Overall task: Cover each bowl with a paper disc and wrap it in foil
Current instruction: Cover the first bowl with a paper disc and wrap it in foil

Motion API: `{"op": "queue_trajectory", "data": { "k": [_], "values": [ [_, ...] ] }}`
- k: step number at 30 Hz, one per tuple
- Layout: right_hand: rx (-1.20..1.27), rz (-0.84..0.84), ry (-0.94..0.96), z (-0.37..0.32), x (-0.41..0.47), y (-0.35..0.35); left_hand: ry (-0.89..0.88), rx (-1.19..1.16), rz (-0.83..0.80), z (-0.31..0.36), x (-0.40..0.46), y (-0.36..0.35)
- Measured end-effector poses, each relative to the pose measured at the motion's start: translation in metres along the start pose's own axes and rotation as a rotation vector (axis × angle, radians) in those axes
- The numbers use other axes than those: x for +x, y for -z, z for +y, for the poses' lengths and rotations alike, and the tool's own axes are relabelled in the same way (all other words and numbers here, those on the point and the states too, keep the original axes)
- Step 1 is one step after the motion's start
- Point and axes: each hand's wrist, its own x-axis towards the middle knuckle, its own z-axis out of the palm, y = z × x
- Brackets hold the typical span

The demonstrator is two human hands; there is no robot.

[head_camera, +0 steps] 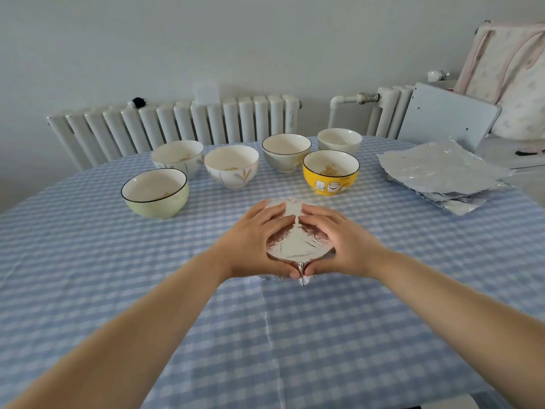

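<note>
At the middle of the checked surface (88, 261), in the head view, stands a foil-wrapped bowl (296, 245), its top a flat, creased silver skin. The left hand (253, 240) cups its left side and the right hand (339, 240) its right, fingers (275, 215) curled over the far rim and thumbs meeting at the near edge, where a small crumpled tail of foil sticks out. Both hands are clasped round the bowl, pressing the foil down.

The bowl looks ceramic: stiff, fairly heavy, breakable if knocked off. The foil is thin, holds whatever crease it gets and tears easily, so it is best gripped at the rim and sides, not pushed in on the unsupported top, where only a paper disc would lie beneath; none can be seen.

Further off wait six open bowls, among them a green bowl (155, 192) at the left and a yellow bowl (331, 172) at the right. A stack of foil sheets (442, 172) lies far right.
</note>
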Motion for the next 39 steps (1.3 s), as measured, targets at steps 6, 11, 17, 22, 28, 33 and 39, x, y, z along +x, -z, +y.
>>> {"op": "queue_trajectory", "data": {
  "k": [6, 11, 17, 22, 28, 33, 39],
  "values": [
    [-0.013, -0.070, -0.039, -0.005, -0.002, 0.007, 0.033, -0.071, -0.028, 0.002, -0.003, 0.005],
    [-0.024, -0.183, -0.063, -0.008, -0.003, 0.016, 0.060, -0.048, -0.119, 0.006, -0.003, 0.014],
    [0.388, 0.063, -0.286, -0.024, 0.002, 0.042, 0.051, -0.005, -0.122, 0.008, -0.004, 0.016],
    [0.341, 0.142, -0.340, -0.043, 0.012, 0.008, 0.097, 0.007, -0.158, 0.013, -0.005, 0.016],
    [0.242, 0.186, -0.385, -0.041, 0.016, -0.009, 0.153, -0.084, -0.226, 0.013, -0.002, 0.020],
    [0.198, 0.189, -0.368, -0.041, 0.017, -0.013, 0.119, 0.115, 0.052, 0.027, 0.015, 0.016],
    [0.191, 0.226, -0.342, -0.039, 0.017, -0.014, 0.011, 0.197, 0.006, 0.030, 0.036, 0.006]
  ]
}}
